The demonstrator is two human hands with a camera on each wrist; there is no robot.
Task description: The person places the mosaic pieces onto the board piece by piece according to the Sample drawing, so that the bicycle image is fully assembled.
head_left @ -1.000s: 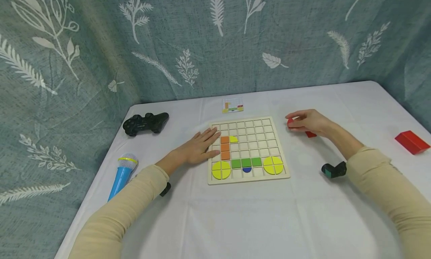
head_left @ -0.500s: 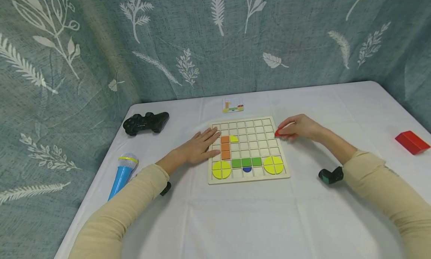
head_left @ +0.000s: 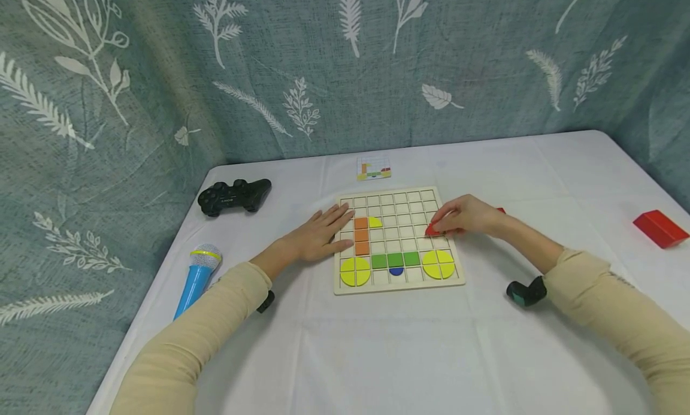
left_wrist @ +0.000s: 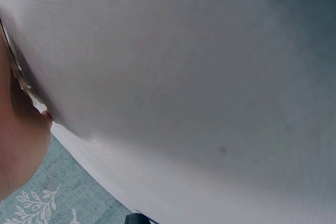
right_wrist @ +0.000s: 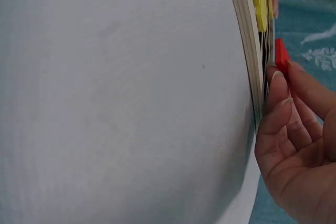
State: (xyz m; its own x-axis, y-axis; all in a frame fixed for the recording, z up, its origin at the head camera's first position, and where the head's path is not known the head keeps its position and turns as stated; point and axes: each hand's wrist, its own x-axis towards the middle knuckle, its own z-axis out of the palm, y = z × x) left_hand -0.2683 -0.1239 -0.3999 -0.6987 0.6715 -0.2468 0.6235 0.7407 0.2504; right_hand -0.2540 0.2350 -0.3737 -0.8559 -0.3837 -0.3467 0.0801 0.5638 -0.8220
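Observation:
My right hand (head_left: 468,215) pinches a small red tile (right_wrist: 281,56) between thumb and fingers, over the right side of a wooden grid board (head_left: 402,212). In the head view the tile overlaps the squares a little above the right yellow circle (head_left: 438,264). Flat, with fingers spread, my left hand (head_left: 315,238) rests on the board's left edge. Tiles on the board include a column of orange squares (head_left: 362,235), a yellow quarter circle (head_left: 375,223), a row of green squares (head_left: 396,259), a blue half circle (head_left: 396,271) and a left yellow circle (head_left: 355,272).
Behind the board lies a small pattern card (head_left: 374,169). A black game controller (head_left: 234,197) and a blue toy microphone (head_left: 196,280) are on the left. Another red piece (head_left: 501,210) peeks out past my right wrist; a red block (head_left: 660,228) sits far right.
My right hand has carried the red tile left and toward me, from the tablecloth beside the board to above its right squares. The left hand has stayed put.

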